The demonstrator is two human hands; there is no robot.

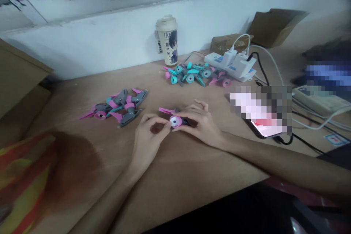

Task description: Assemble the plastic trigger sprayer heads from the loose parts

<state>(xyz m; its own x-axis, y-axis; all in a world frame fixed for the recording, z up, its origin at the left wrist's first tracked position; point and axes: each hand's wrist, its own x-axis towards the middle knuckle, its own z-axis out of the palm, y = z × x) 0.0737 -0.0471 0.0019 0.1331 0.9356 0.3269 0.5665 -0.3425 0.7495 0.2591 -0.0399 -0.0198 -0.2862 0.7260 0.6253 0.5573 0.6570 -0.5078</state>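
A: Go, biggest first. Clock from the held piece?
B: Yep. Wooden table (164, 175) under everything, white wall (109, 40) behind at twelve.
A: Bulky stuff?
B: Cardboard box (22, 80) between nine and ten, left edge. Something red and yellow (24, 179) between eight and nine, too blurred to name.
A: Mid-size?
B: Power strip (215, 59) between one and two, plugs and white cables on it. Phone (257, 117) at three, screen lit, partly pixelated. Printed tumbler (168, 40) upright at twelve, near the wall.
A: Piles?
B: Two, look like trigger-sprayer heads. Mostly teal pile (194, 71) between twelve and one, a few pink ones in it. Pink-and-grey pile (120, 98) just past nine, bits of teal.
A: Hands?
B: Right hand (203, 122) at three, thumb and fingers curled round the pink-and-grey sprayer head (178, 121), firm hold. Left hand (149, 131) at nine, thumb and forefinger nearly together, tips at the collar (177, 126); can't tell if they're gripping.
A: Head's position?
B: Between both hands, near mid-view, collar opening facing the camera, pink lever (166, 110) out toward ten.
A: Smallest?
B: White disc (173, 121) in the collar, dark centre.
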